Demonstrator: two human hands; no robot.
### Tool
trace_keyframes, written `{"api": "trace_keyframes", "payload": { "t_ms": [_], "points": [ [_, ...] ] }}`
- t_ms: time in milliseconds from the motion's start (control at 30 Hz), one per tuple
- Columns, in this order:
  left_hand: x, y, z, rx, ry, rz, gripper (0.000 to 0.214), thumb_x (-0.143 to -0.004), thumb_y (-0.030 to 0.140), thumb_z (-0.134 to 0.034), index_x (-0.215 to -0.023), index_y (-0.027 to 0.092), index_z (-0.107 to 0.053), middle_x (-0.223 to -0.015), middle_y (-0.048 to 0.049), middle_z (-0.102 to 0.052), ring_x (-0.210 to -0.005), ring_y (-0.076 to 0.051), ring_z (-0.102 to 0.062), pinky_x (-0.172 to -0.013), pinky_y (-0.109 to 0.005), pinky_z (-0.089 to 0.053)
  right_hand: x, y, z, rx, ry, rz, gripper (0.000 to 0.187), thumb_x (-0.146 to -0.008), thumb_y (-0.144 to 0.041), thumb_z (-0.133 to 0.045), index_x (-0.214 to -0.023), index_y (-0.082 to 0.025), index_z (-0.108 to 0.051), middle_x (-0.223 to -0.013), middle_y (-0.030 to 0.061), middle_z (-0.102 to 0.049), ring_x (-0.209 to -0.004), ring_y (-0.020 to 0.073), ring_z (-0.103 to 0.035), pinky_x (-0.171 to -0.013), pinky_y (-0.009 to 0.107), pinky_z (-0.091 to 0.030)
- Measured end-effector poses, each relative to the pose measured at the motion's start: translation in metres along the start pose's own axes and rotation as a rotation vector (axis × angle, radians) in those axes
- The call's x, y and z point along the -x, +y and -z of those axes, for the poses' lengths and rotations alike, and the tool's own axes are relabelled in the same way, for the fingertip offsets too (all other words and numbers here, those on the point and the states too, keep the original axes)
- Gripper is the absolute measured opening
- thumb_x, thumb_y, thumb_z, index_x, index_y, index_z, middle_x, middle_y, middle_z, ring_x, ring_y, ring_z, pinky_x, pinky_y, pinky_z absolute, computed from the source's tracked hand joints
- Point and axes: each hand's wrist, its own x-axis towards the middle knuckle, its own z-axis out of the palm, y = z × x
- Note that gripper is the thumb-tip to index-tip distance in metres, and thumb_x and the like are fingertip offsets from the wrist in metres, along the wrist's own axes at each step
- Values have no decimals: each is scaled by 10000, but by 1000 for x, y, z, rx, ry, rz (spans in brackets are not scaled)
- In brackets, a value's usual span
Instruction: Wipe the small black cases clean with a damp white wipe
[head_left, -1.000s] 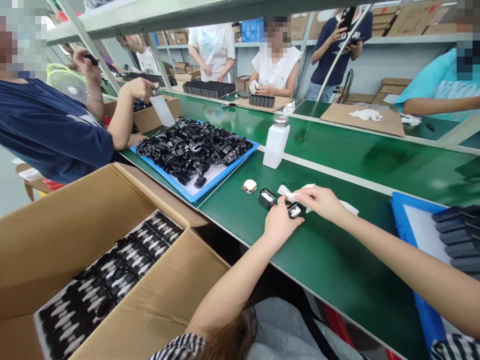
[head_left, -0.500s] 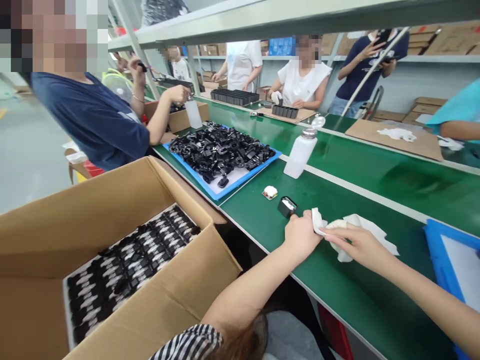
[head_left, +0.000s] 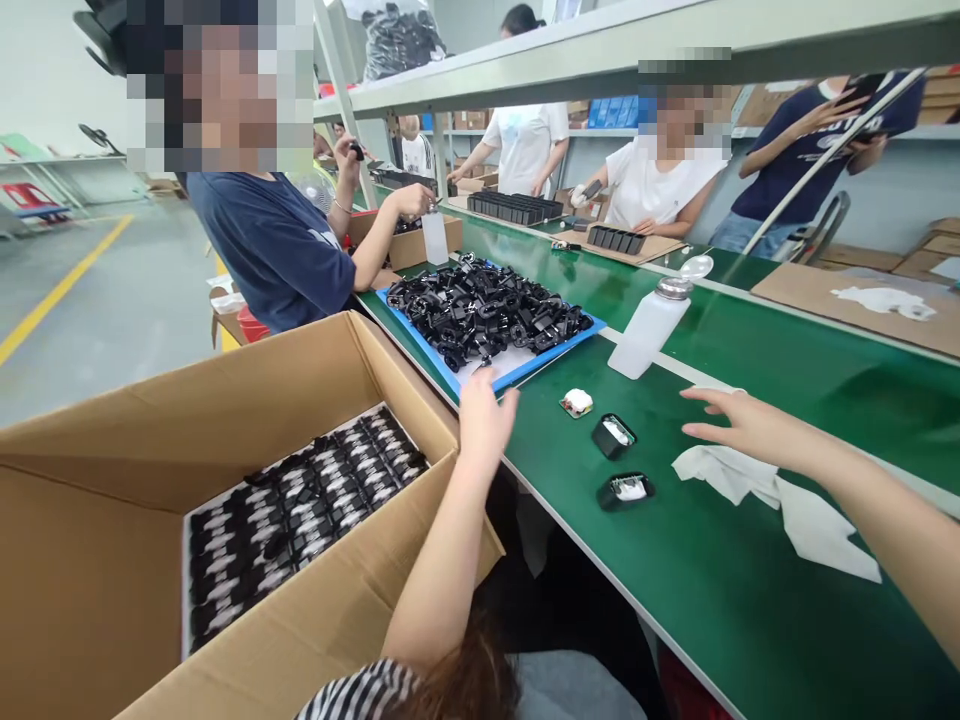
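Note:
My left hand (head_left: 484, 422) reaches to the near corner of a blue-rimmed tray (head_left: 556, 352) heaped with small black plastic parts (head_left: 487, 305). Its thumb stands apart from the fingers, and the fingertips are close to one black part; whether they touch it is hidden. With fingers stretched out and nothing in them, my right hand (head_left: 742, 428) hovers over crumpled white cloths (head_left: 814, 530) on the green bench. Between the hands sit two black housings with white material inside, one farther (head_left: 615, 436) and one nearer (head_left: 627, 490). A small board with a white top (head_left: 577, 403) lies beside them.
A white pump bottle (head_left: 649, 330) with its lid flipped up stands behind the housings. At left, an open cardboard box (head_left: 300, 370) holds rows of black and white parts (head_left: 300, 510). A co-worker in dark blue (head_left: 262, 240) works past the tray; others sit across the bench.
My left hand has left the near housing and moved left to the tray. My right hand has let go of the white cloth and lifted; the cloth lies on the bench. The view shifted left.

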Motion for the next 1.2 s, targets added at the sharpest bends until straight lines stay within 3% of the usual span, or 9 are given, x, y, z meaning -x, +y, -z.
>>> {"api": "trace_keyframes", "payload": {
  "t_ms": [67,200,333,467,533,633,800,1100,1200],
  "points": [
    [-30,-10,-2,-101,113,176,325,-660,199,-483,-970,102,-481,-1064,-143,-466,-1058,-231,-362,-897,-361,-250,0,-19,-7,-5,-106,14,473,-645,-416,-448,-1036,-151,-473,-1020,129,-487,-849,255,-508,-652,338,-449],
    [-56,-17,-9,-83,71,259,149,-684,203,-443,-754,121,-547,-841,-134,-565,-954,-253,-452,-865,-438,-231,3,-42,-15,-1,-95,97,414,-695,-414,-386,-1030,-189,-476,-1032,79,-475,-857,229,-495,-668,338,-436],
    [-44,-7,0,118,-48,214,237,-743,292,-362,-693,137,-533,-711,-48,-577,-745,-156,-544,-728,-293,-388,9,-56,-10,-168,3,37,320,-704,-385,-401,-941,-211,-527,-903,48,-534,-737,192,-514,-646,326,-418],
    [-20,14,5,678,-373,158,238,-726,326,-392,-760,128,-519,-650,-5,-547,-632,-100,-548,-655,-236,-427,14,-77,-3,-506,-26,-15,293,-710,-364,-432,-907,-172,-533,-787,41,-563,-632,142,-509,-592,269,-408],
    [-8,27,2,759,-450,70,214,-707,305,-430,-786,132,-528,-673,-4,-554,-653,-96,-543,-671,-236,-427,14,-85,-3,-605,-64,-17,324,-723,-354,-418,-952,-146,-512,-692,35,-557,-563,121,-489,-535,246,-399],
    [13,43,-5,605,-393,-164,177,-702,257,-459,-805,147,-552,-796,-16,-572,-750,-97,-527,-717,-216,-410,16,-89,-9,-620,-96,85,368,-717,-340,-430,-1024,-142,-481,-675,29,-553,-559,120,-483,-517,239,-393],
    [51,49,-19,308,-309,-432,159,-712,244,-473,-832,181,-556,-821,-13,-558,-773,-90,-512,-726,-192,-397,31,-76,-17,-296,-73,360,240,-685,-303,-492,-860,-167,-586,-743,31,-581,-663,159,-497,-576,269,-384],
    [82,32,-43,115,-439,-336,385,-599,314,-584,-939,172,-476,-873,-20,-540,-808,-138,-493,-711,-249,-400,47,-50,-29,-236,-133,381,238,-688,-285,-503,-892,-196,-587,-891,13,-576,-830,169,-489,-725,289,-387],
    [85,33,-48,94,-441,-247,413,-607,317,-570,-972,171,-444,-792,-9,-524,-707,-121,-498,-626,-233,-400,49,-50,-29,-322,-61,225,232,-670,-322,-511,-846,-191,-587,-850,19,-581,-766,172,-508,-685,302,-405]
  ]
}}
